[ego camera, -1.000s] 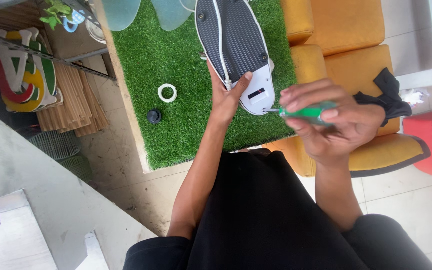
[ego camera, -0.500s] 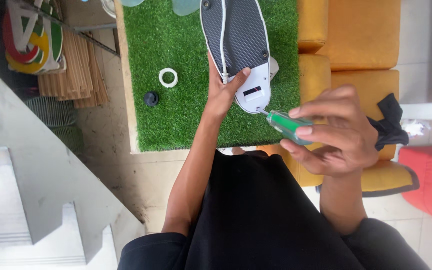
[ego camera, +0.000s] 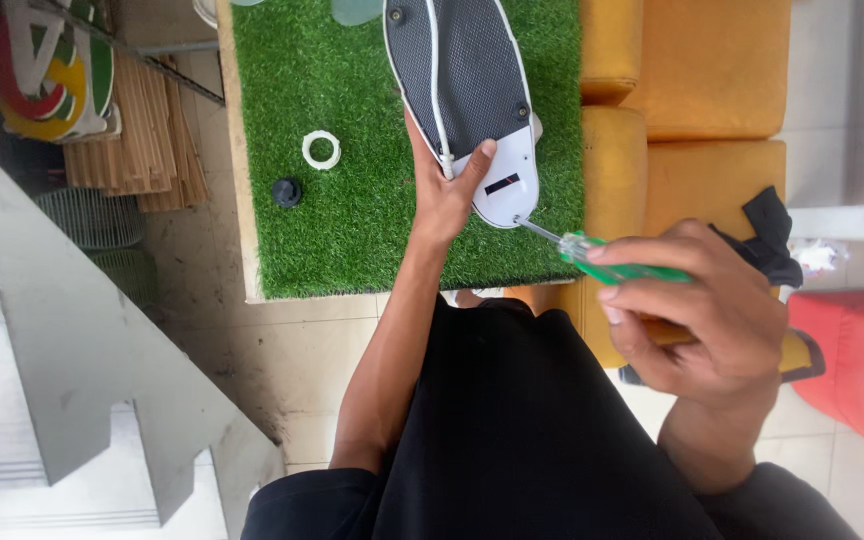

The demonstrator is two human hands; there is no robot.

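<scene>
- Right hand (ego camera: 697, 310): fingers clamped on green-handled screwdriver (ego camera: 602, 258), tip set against white end of grey device (ego camera: 467, 95).
- Left hand (ego camera: 444, 190): fingers closed on the device's edge, held on green turf mat (ego camera: 352, 230).
- White ring (ego camera: 321, 150) and black cap (ego camera: 286, 191) lie apart on the mat.

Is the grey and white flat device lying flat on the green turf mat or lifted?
Lying flat: grey and white flat device rests on green turf mat.
</scene>
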